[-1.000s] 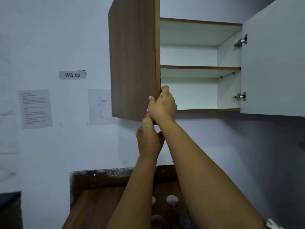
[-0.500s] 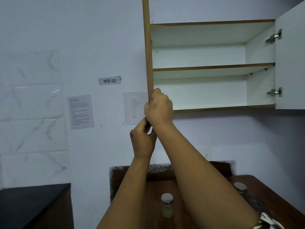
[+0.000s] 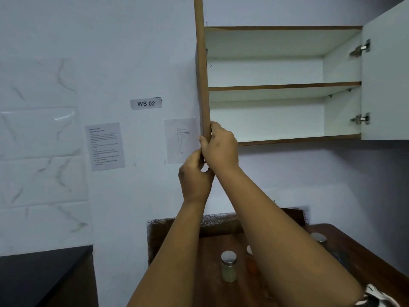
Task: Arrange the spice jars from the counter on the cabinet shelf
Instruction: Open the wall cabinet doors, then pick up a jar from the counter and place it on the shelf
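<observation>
A wall cabinet with two white shelves (image 3: 283, 85) hangs open at the upper right, and both shelves are bare. Its left door (image 3: 201, 69) stands edge-on to me. My right hand (image 3: 221, 147) grips that door's lower corner, and my left hand (image 3: 194, 176) holds the same corner just below. On the brown counter (image 3: 345, 247) stands a glass spice jar with a silver lid (image 3: 229, 268). A second jar with orange contents (image 3: 251, 262) is half hidden behind my right forearm. A third silver lid (image 3: 318, 237) shows at the right.
The cabinet's right door (image 3: 387, 80) is swung fully open. Papers and a "WS 02" label (image 3: 146, 103) are stuck on the wall to the left. A black counter (image 3: 42, 275) sits at the lower left.
The left door has swung further open, from showing its brown face to edge-on. Both hands stayed on its corner. The view shifted left and down, revealing the jars on the counter.
</observation>
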A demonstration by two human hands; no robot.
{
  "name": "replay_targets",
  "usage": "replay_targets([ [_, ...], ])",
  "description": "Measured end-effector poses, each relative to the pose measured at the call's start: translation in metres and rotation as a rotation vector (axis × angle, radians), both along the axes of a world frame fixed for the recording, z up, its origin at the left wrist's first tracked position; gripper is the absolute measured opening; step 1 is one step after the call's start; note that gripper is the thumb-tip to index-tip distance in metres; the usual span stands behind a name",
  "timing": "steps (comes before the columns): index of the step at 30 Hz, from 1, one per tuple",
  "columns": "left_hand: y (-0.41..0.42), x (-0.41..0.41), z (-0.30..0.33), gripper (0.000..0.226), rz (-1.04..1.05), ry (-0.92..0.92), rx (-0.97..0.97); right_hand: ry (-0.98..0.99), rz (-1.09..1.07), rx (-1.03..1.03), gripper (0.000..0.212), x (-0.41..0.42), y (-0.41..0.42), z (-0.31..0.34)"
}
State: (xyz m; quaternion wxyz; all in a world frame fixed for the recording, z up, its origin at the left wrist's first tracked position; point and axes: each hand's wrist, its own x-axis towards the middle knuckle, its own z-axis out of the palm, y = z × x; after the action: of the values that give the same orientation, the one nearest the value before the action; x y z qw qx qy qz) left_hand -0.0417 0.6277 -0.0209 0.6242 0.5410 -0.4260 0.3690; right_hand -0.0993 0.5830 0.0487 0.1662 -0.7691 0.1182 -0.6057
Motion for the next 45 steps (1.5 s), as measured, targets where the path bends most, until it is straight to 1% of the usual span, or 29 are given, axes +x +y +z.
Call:
replay_targets([
  [3,-0.009,-0.001,-0.007,0.036,-0.012,0.016,-0.049,-0.035,0.124,0.041,0.040,-0.002,-0.008,-0.018],
  [6,-0.023,-0.003,-0.023,0.040,-0.061,0.110,-0.103,-0.047,0.209,0.080,0.036,-0.005,-0.024,-0.045],
  [9,-0.045,-0.005,-0.053,0.041,-0.031,0.224,-0.132,-0.017,0.144,0.073,0.032,-0.012,-0.053,-0.078],
  [11,-0.065,-0.007,-0.082,0.045,-0.015,0.294,-0.098,0.041,0.067,0.096,0.032,-0.019,-0.083,-0.105],
  [14,-0.099,-0.013,-0.134,0.050,-0.022,0.333,0.051,0.135,-0.024,0.185,0.032,-0.035,-0.138,-0.145],
  [18,-0.145,-0.017,-0.208,0.057,-0.016,0.379,0.267,0.224,-0.078,0.350,0.033,-0.060,-0.212,-0.208],
  [21,-0.178,-0.021,-0.261,0.065,0.025,0.442,0.435,0.359,-0.134,0.412,0.035,-0.072,-0.264,-0.260],
  [24,-0.207,-0.028,-0.306,0.068,0.054,0.536,0.568,0.512,-0.133,0.449,0.031,-0.081,-0.308,-0.313],
  [26,-0.220,-0.034,-0.333,0.070,0.035,0.603,0.655,0.622,-0.123,0.452,0.030,-0.085,-0.333,-0.347],
  [28,-0.229,-0.036,-0.355,0.073,0.000,0.686,0.736,0.711,-0.111,0.472,0.030,-0.088,-0.350,-0.372],
  [30,-0.234,-0.036,-0.373,0.073,0.004,0.763,0.776,0.772,-0.082,0.517,0.031,-0.087,-0.361,-0.392],
  [33,-0.235,-0.032,-0.386,0.075,0.022,0.826,0.825,0.914,-0.029,0.589,0.045,-0.079,-0.366,-0.420],
  [36,-0.235,-0.022,-0.392,0.080,-0.013,0.892,0.874,1.057,0.009,0.582,0.060,-0.060,-0.363,-0.445],
  [38,-0.237,-0.015,-0.394,0.079,0.003,0.882,0.892,1.101,0.023,0.540,0.070,-0.045,-0.360,-0.456],
  [41,-0.244,-0.002,-0.395,0.077,0.020,0.860,0.873,1.092,0.040,0.495,0.082,-0.018,-0.362,-0.464],
  [43,-0.249,0.009,-0.396,0.075,0.013,0.839,0.901,1.128,0.071,0.450,0.086,0.001,-0.364,-0.465],
  [45,-0.252,0.023,-0.399,0.071,-0.004,0.774,0.955,1.202,0.109,0.412,0.088,0.021,-0.367,-0.468],
])
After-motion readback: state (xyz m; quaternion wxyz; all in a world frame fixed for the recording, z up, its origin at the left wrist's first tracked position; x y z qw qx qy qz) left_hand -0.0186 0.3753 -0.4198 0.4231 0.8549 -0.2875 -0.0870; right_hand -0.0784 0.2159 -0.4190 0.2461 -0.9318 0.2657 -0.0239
